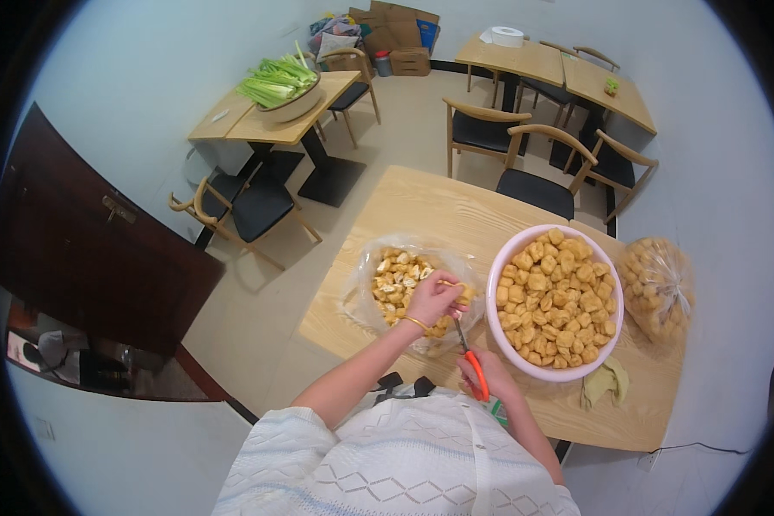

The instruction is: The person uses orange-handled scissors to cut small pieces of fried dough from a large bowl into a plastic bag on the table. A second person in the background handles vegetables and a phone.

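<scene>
Between the fingers of my left hand (pixel 434 298) is a golden fried tofu puff (pixel 466 295), held over the right side of an open clear plastic bag (pixel 369 258). Cut tofu pieces (pixel 396 274) with pale insides showing fill that bag. My right hand (pixel 487 377) grips orange-handled scissors (pixel 477 376), their blades pointing up towards the fingers of my left hand. Whether the blades touch the puff is hard to see. To the right stands a pink plastic basin (pixel 492 303) heaped with whole tofu puffs (pixel 555 297).
A knotted clear bag of tofu puffs (pixel 658 287) sits right of the basin, and a greenish cloth (pixel 606 382) lies by its near rim. Beyond the wooden table (pixel 419 200) are chairs (pixel 535 187) and a table with a bowl of green vegetables (pixel 280 84).
</scene>
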